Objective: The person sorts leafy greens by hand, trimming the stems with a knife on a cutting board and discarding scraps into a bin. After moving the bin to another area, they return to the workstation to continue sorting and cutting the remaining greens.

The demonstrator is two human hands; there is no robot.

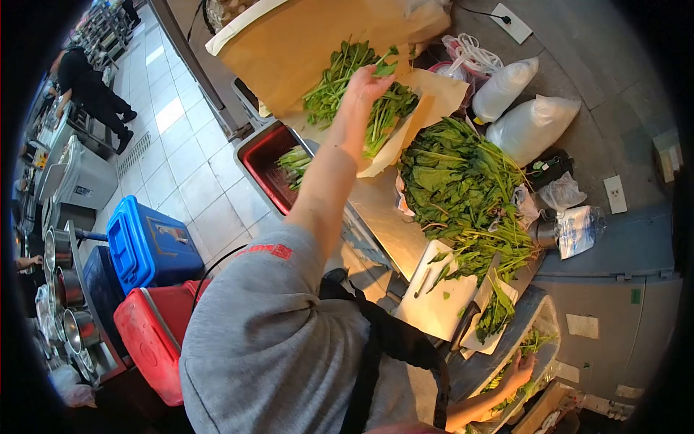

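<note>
**Greens being laid out on a tilting paper sheet**

The big heap of greens [463, 181] is lying across the counter at about two o'clock from frame centre, its stems spilling onto the white cutting board [434, 300] at five o'clock. At twelve o'clock the brown paper sheet [289, 43] is carrying a smaller bunch of greens [332, 83]. Its lower edge is sagging over the red tub [264, 163] at ten o'clock, which is holding a few stalks.

The left hand [367, 81] is reaching up to twelve o'clock with its fingers pinched around a leafy sprig [387, 67], just above the smaller bunch. The right hand [519, 370] is resting low at five o'clock on the plastic-lined tray [538, 318] of trimmings. It looks loosely curled, but the view there is too small and warped to tell whether it is gripping anything.

The risks, as I judge them: the paper is slanting, so added weight could send the bunch sliding toward the tub or the floor. The long reach is also passing the forearm over the counter edge, where it could drag stems off the heap.
</note>
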